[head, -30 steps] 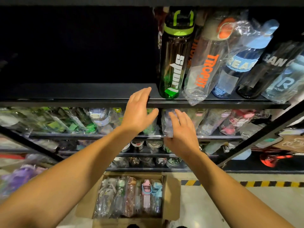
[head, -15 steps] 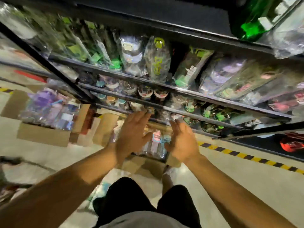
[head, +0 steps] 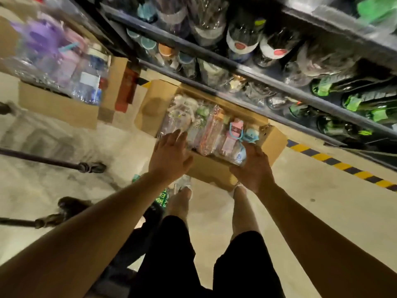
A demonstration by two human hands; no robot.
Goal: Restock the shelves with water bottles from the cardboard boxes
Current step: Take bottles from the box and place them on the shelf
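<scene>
Left hand (head: 169, 154) and right hand (head: 253, 166) both reach down over the near edge of the open cardboard box (head: 211, 168), just 12 o'clock of frame centre. Left: fingers straight and spread, tips over the wrapped bottles at the box's left end; contact unclear from blur. Right: fingers curled loosely at the box's right near corner, by a blue-capped bottle (head: 250, 134); cannot tell whether it grips anything.

Box sits on the floor (head: 322, 211) against the foot of the shelves (head: 279, 82), packed with plastic-wrapped water bottles (head: 206, 125) lying side by side, incl. a pink one with a blue handle (head: 235, 131).

Shelves run from 12 to 3 o'clock, stocked with dark, clear and green bottles. Second cardboard box (head: 58, 104) at 10 o'clock holds purple and blue bottles. Yellow-black floor tape (head: 343, 166) at 3 o'clock. Person's black shorts (head: 171, 265) at 6 o'clock.
</scene>
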